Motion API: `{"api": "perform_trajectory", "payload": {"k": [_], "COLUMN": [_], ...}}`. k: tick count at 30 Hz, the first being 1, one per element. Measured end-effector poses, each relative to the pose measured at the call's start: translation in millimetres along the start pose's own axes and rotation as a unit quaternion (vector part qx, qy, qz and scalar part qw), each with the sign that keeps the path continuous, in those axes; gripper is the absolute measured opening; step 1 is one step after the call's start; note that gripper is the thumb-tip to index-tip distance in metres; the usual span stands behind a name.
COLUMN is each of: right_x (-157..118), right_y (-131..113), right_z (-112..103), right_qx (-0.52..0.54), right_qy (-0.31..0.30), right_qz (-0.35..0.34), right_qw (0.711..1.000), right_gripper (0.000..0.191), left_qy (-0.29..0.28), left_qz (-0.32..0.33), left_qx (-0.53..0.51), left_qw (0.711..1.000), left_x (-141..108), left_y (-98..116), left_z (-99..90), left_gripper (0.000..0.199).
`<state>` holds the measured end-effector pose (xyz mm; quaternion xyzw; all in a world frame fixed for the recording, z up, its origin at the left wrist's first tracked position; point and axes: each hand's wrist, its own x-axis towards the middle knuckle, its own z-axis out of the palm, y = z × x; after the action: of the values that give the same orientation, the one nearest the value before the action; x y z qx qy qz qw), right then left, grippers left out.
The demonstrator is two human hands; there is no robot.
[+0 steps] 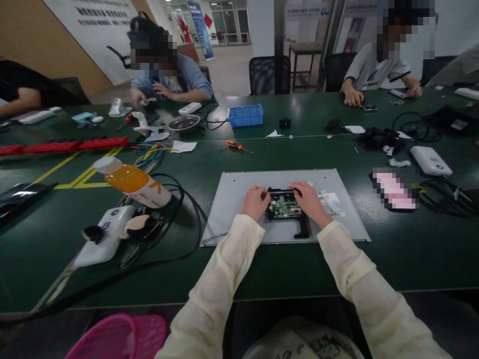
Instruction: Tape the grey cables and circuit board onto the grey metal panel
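A black plastic frame holding a green circuit board (282, 210) lies over a flat light-grey panel (239, 194) on the table before me. At the frame's left edge, my left hand (257, 202) has its fingers closed on the black plastic. My right hand (310, 202) grips the upper right side, fingers bent over the edge. A black L-shaped arm (304, 228) extends from the frame's lower right toward me. Beside my right hand, white paper pieces (332, 202) rest on the panel. My fingers hide parts of both frame sides.
Left of the panel are an orange drink bottle (130, 182), a white power bank (107, 234) and black cables. An orange-handled screwdriver (235, 145) and a blue basket (246, 115) lie beyond. A phone (393, 189) is at right. Other people sit across the table.
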<state>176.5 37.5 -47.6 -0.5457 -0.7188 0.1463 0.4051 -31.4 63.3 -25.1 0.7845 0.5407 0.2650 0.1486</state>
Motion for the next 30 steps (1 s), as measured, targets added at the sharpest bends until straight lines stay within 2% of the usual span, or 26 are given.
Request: {"api": "perform_trajectory", "payload": {"k": [11,17,21,25,30], "right_x": [0.5,0.9,1.7,0.2,-4.8], "right_y": [1.9,-3.5,-3.5,7.8,22.9], "right_z": [0.4,-2.3,-14.4,-32.8,-43.1], "right_qx": [-0.002,-0.015,-0.033,-0.065,-0.108], "right_qy": [-0.003,0.005,0.031,0.056,0.048], "right_qz": [0.002,0.002,0.011,0.035,0.054], "right_qw": [1.0,1.0,0.999,0.996,0.991], "right_gripper": [0.033,0.033,0.032,0.031,0.027], "left_qy": [0.007,0.009,0.018,0.039,0.074], "left_qz": [0.003,0.005,0.004,0.005,0.023], "left_qx": [0.003,-0.007,-0.018,-0.028,-0.028], "left_qw": [1.0,1.0,1.0,0.999,0.997], "left_x": [5.2,5.0,4.2,3.1,-0.1], "left_y": [-4.2,-4.4,-7.3,-9.3,-4.6], "left_z": [3.3,0.6,2.0,1.8,-7.4], "left_gripper": [0.017,0.03,0.023,0.016,0.014]}}
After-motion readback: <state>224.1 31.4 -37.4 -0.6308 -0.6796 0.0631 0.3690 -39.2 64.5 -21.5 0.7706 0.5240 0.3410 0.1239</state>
